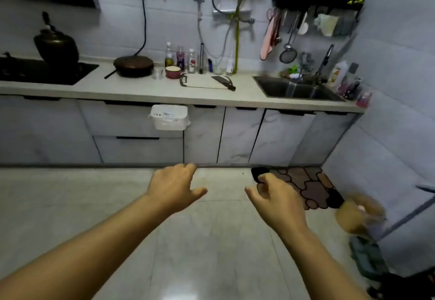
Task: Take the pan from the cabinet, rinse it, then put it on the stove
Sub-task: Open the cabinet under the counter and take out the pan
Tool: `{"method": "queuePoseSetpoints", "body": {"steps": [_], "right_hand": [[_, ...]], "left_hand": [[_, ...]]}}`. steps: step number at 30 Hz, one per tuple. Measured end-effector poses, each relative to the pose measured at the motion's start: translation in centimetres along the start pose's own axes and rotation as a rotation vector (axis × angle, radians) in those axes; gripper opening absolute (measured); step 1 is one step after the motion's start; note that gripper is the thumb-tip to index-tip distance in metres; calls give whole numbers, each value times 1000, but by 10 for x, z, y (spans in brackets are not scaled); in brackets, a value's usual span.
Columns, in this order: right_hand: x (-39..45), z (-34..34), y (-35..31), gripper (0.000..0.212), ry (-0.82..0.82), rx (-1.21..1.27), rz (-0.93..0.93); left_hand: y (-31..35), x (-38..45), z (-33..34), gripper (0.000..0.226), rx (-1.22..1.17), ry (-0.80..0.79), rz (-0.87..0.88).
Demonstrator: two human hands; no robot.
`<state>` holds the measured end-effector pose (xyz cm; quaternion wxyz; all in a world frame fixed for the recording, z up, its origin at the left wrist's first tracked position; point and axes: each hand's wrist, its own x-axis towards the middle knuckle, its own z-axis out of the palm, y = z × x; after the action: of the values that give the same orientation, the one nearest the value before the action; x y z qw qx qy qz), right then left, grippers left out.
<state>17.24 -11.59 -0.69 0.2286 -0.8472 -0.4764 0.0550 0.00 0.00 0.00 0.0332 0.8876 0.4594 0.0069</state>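
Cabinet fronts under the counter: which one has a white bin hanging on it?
The upper drawer front left of centre, below the plugged-in pan. The white bin hooks over its top edge; the other fronts carry nothing.

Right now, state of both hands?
Left hand: open, fingers spread, holding nothing.
Right hand: open, fingers loosely curled, holding nothing.

Pale tiled walls (179,28), glossy floor (211,240), grey marbled fronts (237,134).
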Motion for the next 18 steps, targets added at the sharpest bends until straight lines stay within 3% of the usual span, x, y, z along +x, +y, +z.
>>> {"method": "queuePoseSetpoints", "body": {"steps": [9, 18], "right_hand": [[108, 85, -32, 50, -24, 6, 52], [255, 113, -2, 46, 50, -46, 50]], "left_hand": [[-75, 124, 35, 65, -73, -56, -40], [-47, 287, 52, 61, -129, -119, 55]]}}
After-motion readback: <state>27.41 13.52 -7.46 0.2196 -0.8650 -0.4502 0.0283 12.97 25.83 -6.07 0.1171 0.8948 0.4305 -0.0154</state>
